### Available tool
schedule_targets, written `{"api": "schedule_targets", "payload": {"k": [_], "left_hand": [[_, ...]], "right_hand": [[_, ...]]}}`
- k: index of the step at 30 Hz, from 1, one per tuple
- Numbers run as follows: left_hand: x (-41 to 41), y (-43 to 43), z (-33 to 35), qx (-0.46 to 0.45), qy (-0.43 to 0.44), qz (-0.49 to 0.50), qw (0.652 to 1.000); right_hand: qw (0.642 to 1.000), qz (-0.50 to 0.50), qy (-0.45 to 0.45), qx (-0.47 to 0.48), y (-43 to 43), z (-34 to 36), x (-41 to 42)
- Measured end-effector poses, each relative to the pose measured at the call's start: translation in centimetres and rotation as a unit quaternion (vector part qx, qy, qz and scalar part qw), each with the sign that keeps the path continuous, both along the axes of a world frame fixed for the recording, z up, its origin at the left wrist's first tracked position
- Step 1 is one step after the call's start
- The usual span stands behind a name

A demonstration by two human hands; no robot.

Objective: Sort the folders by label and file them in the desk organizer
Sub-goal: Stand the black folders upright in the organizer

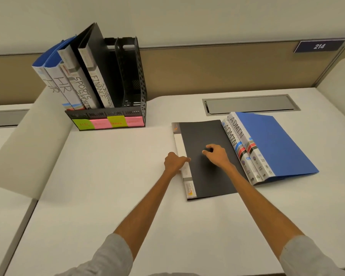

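A black folder (205, 172) lies flat on the white desk (112, 176), its white spine to the left. My left hand (174, 162) grips that spine edge at mid-length. My right hand (216, 154) hovers on the black cover, fingers curled, holding nothing that I can see. To the right lie two blue folders (273, 144) marked ADMIN on their spines. The black desk organizer (131, 92) stands at the back left. It holds two HR, two SPORTS and two FINANCE folders; its rightmost slot is free.
Green and pink sticky notes (108, 122) label the organizer's front. A grey cable hatch (249, 105) is set into the desk at the back right. A beige partition runs behind, with a "214" plate (319, 46). White rounded dividers flank the desk.
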State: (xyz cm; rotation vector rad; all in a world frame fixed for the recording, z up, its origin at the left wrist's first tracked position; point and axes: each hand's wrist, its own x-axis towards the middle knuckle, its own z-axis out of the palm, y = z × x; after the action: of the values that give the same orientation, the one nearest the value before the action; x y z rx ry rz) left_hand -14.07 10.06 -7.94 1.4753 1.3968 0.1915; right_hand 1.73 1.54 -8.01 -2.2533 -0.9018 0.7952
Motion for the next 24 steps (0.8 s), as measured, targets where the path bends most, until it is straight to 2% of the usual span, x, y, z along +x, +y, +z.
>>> {"api": "schedule_targets", "payload": {"k": [6,13,17,24], "left_hand": [[1.0,-0.9,0.4,-0.081,-0.020,0.062,0.995],[2.1,-2.3,1.4,-0.129,-0.073,0.117,0.982],[2.0,-2.8,1.6,-0.124,-0.156,0.173,0.965],[2.1,-2.6,5.3,-0.040,-0.262,0.228,0.937]], "right_hand": [[1.000,0.026,-0.008,0.003,-1.3,-0.5,-0.2],[0.998,0.051,-0.004,-0.022,-1.4,0.1,-0.1],[0.998,0.062,-0.011,-0.011,-1.0,1.2,-0.4],[0.996,0.046,0.007,0.076,0.6,4.9,-0.2]]}}
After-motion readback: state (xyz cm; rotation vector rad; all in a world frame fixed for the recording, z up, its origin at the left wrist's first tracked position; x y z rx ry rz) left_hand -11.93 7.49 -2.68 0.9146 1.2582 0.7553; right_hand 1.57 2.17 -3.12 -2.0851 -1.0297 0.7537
